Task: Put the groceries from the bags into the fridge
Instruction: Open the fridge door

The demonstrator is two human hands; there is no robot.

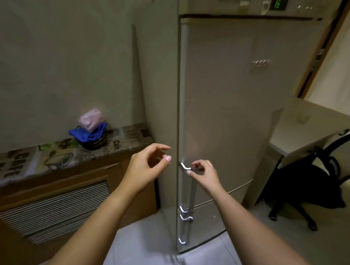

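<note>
Head view, downward, near fridge [227,114]

Home kitchen, small and lived-in. Tall silver fridge [227,114] stands against a plain painted wall, doors shut, a green digit display [278,3] lit on its top panel. To its left, a wooden radiator cover [52,205] with a slatted grille, topped by a stone ledge laid with a café-print mat [18,161]. Dark bowl [94,142] there holds blue cloth and a pink packet. Tiled floor [145,249]. At right, a white desk [302,136] and black swivel chair [308,188].
</note>
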